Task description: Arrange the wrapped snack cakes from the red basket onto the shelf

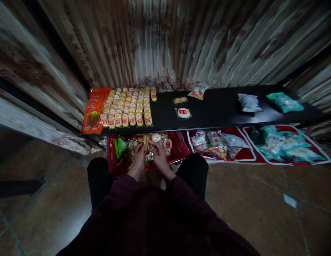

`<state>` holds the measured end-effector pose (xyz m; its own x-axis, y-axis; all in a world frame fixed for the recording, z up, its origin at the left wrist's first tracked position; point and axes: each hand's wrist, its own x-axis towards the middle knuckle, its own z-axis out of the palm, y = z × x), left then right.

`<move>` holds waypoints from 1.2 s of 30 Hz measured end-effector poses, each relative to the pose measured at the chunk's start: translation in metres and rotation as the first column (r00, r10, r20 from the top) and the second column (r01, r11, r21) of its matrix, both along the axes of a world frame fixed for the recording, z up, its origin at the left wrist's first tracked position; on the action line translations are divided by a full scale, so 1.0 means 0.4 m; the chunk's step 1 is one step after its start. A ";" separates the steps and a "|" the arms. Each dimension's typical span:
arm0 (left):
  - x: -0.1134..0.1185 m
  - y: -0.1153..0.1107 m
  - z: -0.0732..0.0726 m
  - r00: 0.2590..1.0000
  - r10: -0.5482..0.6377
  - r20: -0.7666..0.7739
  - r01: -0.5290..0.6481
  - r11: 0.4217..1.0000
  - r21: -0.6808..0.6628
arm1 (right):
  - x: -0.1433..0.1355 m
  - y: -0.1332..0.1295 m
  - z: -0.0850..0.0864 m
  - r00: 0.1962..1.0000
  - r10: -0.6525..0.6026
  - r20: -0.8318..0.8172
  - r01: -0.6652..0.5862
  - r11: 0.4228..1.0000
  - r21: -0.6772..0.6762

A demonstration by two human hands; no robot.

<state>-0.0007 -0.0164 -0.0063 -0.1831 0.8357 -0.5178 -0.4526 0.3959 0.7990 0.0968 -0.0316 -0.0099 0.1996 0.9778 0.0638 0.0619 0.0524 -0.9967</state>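
- Our left hand (pixel 139 156) pinches small yellow plastic-wrapped cakes (pixel 146 141) at its fingertips, just lower left of frame centre.
- Our right hand (pixel 159 155) curls beside their right; we cannot tell whether it grips.
- Beneath: a red plastic basket (pixel 183 146).

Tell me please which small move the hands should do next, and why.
Probably lift the yellowish item between the left hand and right hand out of the red basket onto the black shelf: yellow packets stand there in close rows, with room beside the lone one at the back right.
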 end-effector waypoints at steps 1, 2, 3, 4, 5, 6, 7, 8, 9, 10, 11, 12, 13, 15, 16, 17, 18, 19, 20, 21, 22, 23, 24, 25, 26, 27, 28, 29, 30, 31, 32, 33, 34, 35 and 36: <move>0.001 0.000 0.003 1.000 0.009 0.004 -0.009 1.000 -0.008 | 0.001 0.002 -0.005 1.000 -0.009 -0.001 0.009 1.000 0.003; 0.002 0.000 0.004 1.000 0.017 0.008 -0.017 1.000 -0.013 | 0.002 0.004 -0.009 1.000 -0.016 -0.002 0.016 1.000 0.004; 0.003 0.000 0.006 1.000 0.024 0.014 -0.023 1.000 -0.014 | 0.003 0.005 -0.014 1.000 -0.022 -0.003 0.022 1.000 0.002; 0.004 -0.001 0.006 0.999 0.025 0.020 -0.025 1.000 -0.012 | 0.004 0.007 -0.018 1.000 -0.024 -0.003 0.024 1.000 -0.001; 0.004 -0.001 0.006 0.999 0.020 0.029 -0.020 1.000 -0.008 | 0.006 0.009 -0.022 1.000 -0.027 -0.002 0.027 1.000 -0.003; 0.004 -0.002 0.006 0.999 0.012 0.039 -0.012 1.000 -0.005 | 0.007 0.010 -0.025 1.000 -0.031 0.001 0.031 1.000 -0.004; 0.004 -0.002 0.006 0.999 0.004 0.054 -0.004 1.000 -0.003 | 0.009 0.012 -0.028 0.999 -0.038 0.008 0.038 0.999 -0.002; 0.004 -0.003 0.005 0.997 0.001 0.071 -0.001 1.000 -0.005 | 0.011 0.012 -0.031 0.999 -0.046 0.017 0.046 0.999 -0.001; 0.004 -0.003 0.004 0.996 0.000 0.090 0.001 1.000 -0.008 | 0.012 0.013 -0.034 0.998 -0.055 0.026 0.055 0.999 -0.001; 0.004 -0.003 0.004 0.994 -0.001 0.107 0.003 1.000 -0.011 | 0.014 0.013 -0.035 0.997 -0.063 0.034 0.063 0.998 -0.004; 0.004 -0.003 0.003 0.992 -0.006 0.123 0.007 1.000 -0.010 | 0.015 0.013 -0.037 0.997 -0.069 0.039 0.069 0.998 -0.011; 0.005 -0.003 0.002 0.990 -0.013 0.141 0.014 1.000 -0.005 | 0.015 0.012 -0.038 0.996 -0.074 0.040 0.074 0.997 -0.021; 0.005 -0.002 0.001 0.987 -0.023 0.162 0.023 1.000 0.001 | 0.016 0.011 -0.039 0.996 -0.076 0.038 0.077 0.997 -0.032; 0.005 -0.001 0.000 0.977 -0.040 0.208 0.041 0.999 -0.001 | 0.017 0.008 -0.039 0.997 -0.073 0.028 0.075 0.996 -0.051; 0.006 0.000 -0.001 0.972 -0.042 0.232 0.046 0.999 -0.012 | 0.017 0.007 -0.040 0.997 -0.069 0.024 0.070 0.996 -0.057; 0.007 0.000 -0.001 0.966 -0.037 0.255 0.047 0.998 -0.032 | 0.018 0.006 -0.040 0.998 -0.064 0.021 0.065 0.996 -0.062; 0.008 0.001 -0.002 0.960 -0.026 0.277 0.043 0.998 -0.053 | 0.018 0.005 -0.040 0.998 -0.057 0.020 0.058 0.996 -0.063; 0.009 0.001 -0.003 0.954 -0.011 0.299 0.034 0.997 -0.073 | 0.019 0.004 -0.040 0.999 -0.047 0.019 0.048 0.997 -0.061; 0.011 0.000 -0.003 0.948 0.005 0.319 0.023 0.996 -0.084 | 0.020 0.004 -0.040 0.999 -0.037 0.016 0.037 0.998 -0.057; 0.013 0.000 -0.003 0.943 0.017 0.332 0.012 0.996 -0.085 | 0.020 0.003 -0.039 1.000 -0.024 0.010 0.025 0.998 -0.055; 0.015 -0.001 -0.003 0.943 0.023 0.332 0.003 0.997 -0.077 | 0.021 0.003 -0.038 1.000 -0.012 0.001 0.012 0.999 -0.052; 0.017 -0.003 -0.002 0.947 0.022 0.320 -0.003 0.998 -0.060 | 0.021 0.002 -0.036 1.000 -0.005 -0.010 0.005 0.999 -0.051; 0.019 -0.004 -0.001 0.953 0.014 0.303 -0.002 0.999 -0.041 | 0.020 0.002 -0.034 1.000 -0.002 -0.023 0.000 0.999 -0.051; 0.020 -0.006 0.001 0.958 0.002 0.287 0.005 1.000 -0.024 | 0.020 0.002 -0.032 0.999 -0.004 -0.036 0.002 0.999 -0.051; 0.021 -0.007 0.003 0.961 -0.011 0.276 0.014 1.000 -0.010 | 0.019 0.002 -0.030 0.999 -0.010 -0.047 0.008 0.999 -0.051; 0.022 -0.008 0.004 0.962 -0.025 0.273 0.027 1.000 -0.002 | 0.018 0.001 -0.029 0.998 -0.019 -0.058 0.016 0.999 -0.052; 0.022 -0.009 0.006 0.960 -0.040 0.278 0.041 0.999 0.001 | 0.018 0.001 -0.028 0.997 -0.030 -0.066 0.026 0.998 -0.054; 0.022 -0.009 0.008 0.957 -0.050 0.285 0.051 0.999 0.002 | 0.017 0.001 -0.027 0.996 -0.040 -0.074 0.036 0.998 -0.057; 0.022 -0.009 0.010 0.955 -0.049 0.293 0.051 0.999 0.001 | 0.018 0.001 -0.027 0.996 -0.046 -0.080 0.042 0.997 -0.061; 0.023 -0.008 0.011 0.952 -0.040 0.302 0.043 0.999 -0.004 | 0.019 0.001 -0.027 0.995 -0.049 -0.082 0.044 0.997 -0.065; 0.023 -0.008 0.012 0.949 -0.024 0.314 0.029 1.000 -0.011 | 0.021 0.000 -0.027 0.996 -0.050 -0.080 0.044 0.997 -0.067; 0.023 -0.008 0.014 0.945 -0.007 0.328 0.014 1.000 -0.020 | 0.023 -0.001 -0.026 0.996 -0.047 -0.073 0.043 0.997 -0.068; 0.023 -0.008 0.016 0.939 0.006 0.343 0.004 1.000 -0.027 | 0.026 -0.002 -0.024 0.997 -0.045 -0.062 0.040 0.997 -0.066; 0.023 -0.008 0.018 0.934 0.009 0.357 0.003 1.000 -0.031 | 0.028 -0.003 -0.020 0.998 -0.043 -0.051 0.039 0.997 -0.066; 0.023 -0.008 0.021 0.930 0.001 0.368 0.011 0.999 -0.032 | 0.030 -0.005 -0.016 0.998 -0.042 -0.043 0.039 0.997 -0.067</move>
